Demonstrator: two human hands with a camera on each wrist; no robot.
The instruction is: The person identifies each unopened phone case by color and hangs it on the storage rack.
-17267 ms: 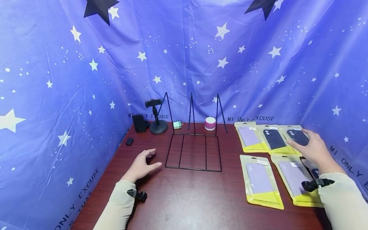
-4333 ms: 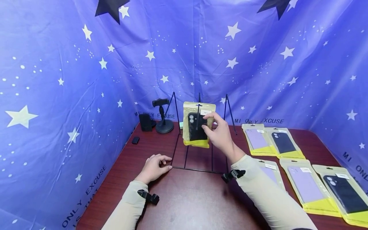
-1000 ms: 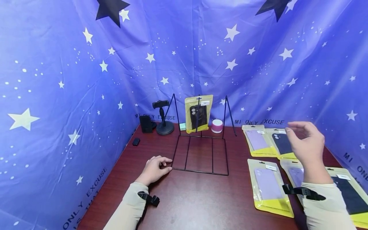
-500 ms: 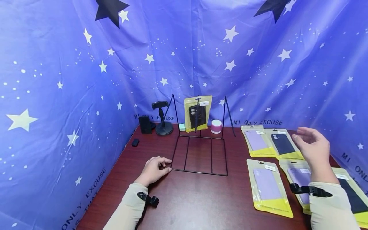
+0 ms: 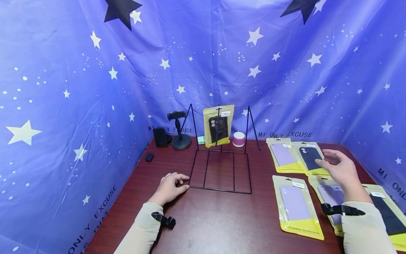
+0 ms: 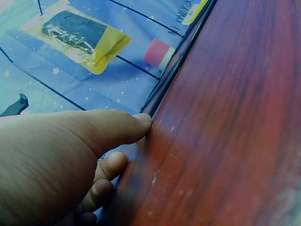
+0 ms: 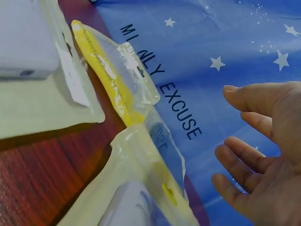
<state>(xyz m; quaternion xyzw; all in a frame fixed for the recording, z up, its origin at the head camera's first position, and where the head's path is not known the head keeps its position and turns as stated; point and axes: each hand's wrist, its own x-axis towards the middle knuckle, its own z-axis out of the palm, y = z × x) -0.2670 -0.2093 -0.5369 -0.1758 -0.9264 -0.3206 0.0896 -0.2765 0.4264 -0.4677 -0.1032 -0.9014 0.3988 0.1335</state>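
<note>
My left hand (image 5: pixel 168 188) holds the front left corner of a black wire display rack (image 5: pixel 219 191), thumb and forefinger at the bars. In the left wrist view the thumb (image 6: pixel 115 126) touches the rod; the other fingers are partly hidden. A packaged black phone case (image 5: pixel 219 127) hangs from the rack's middle hook. At right, my right hand (image 5: pixel 342 171) hovers with fingers apart, holding nothing, nearest a packaged black phone case (image 5: pixel 311 158). Around it lie packaged purple phone cases (image 5: pixel 295 203) and another packaged black case (image 5: pixel 387 215), partly hidden by my sleeve.
Behind the rack are a black phone stand (image 5: pixel 180 141), a dark upright block (image 5: pixel 160 137), a mint-green charger (image 5: pixel 201 140) and a pink-and-white jar (image 5: pixel 239 139). A small black object (image 5: pixel 149 157) lies left. A starry blue cloth (image 5: pixel 203 63) encloses the table.
A packaged black case from the right now hangs on the rack's middle hook. My right hand has let go, moved back right and lowered toward the packets. My left hand stays at the rack.
</note>
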